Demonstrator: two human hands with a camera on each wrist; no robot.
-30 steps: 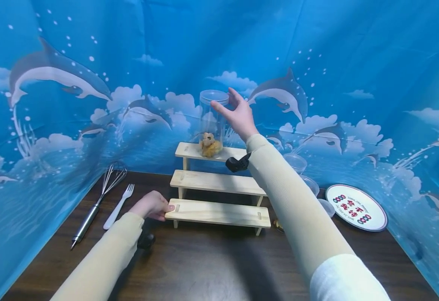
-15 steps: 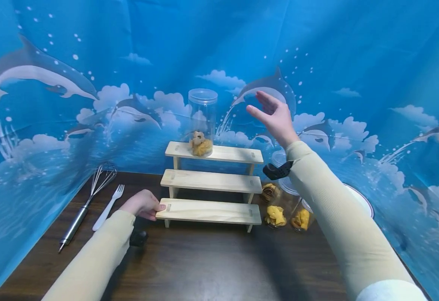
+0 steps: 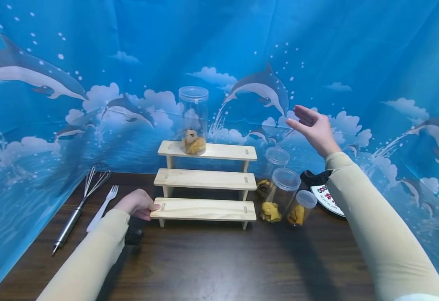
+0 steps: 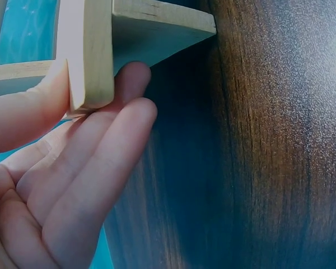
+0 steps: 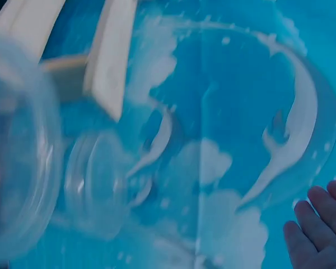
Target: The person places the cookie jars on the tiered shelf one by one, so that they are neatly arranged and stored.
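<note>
My left hand (image 3: 138, 205) pinches the left end of the bottom board (image 3: 204, 210) of a wooden stand (image 3: 204, 179), thumb on top and fingers underneath; the left wrist view shows the board's end between them. My right hand (image 3: 315, 127) holds nothing: it hangs in the air to the right of the stand, thumb spread away from the fingers, which lie side by side. The stand has three steps and is upright on the dark table (image 3: 204, 259). On its top board (image 3: 227, 151), toward the left end, a tall clear jar (image 3: 193, 110) stands upright, lid on, with tan and yellow pieces at its base. Just beyond the stand's right end, below my right hand, three more lidded jars are on the table: a back jar (image 3: 276, 161) with brownish contents, a front jar (image 3: 285, 184) with a yellow piece, and a small jar (image 3: 303, 209) with an orange-yellow piece; I cannot tell whether they touch one another. Behind my right sleeve (image 3: 377, 217), a white plate (image 3: 325, 197) with red marks shows in part. To the left of my left hand lie a white fork (image 3: 102, 209) and, farther out, a metal whisk (image 3: 72, 221). A blue dolphin cloth (image 3: 317, 42) hangs behind everything.
</note>
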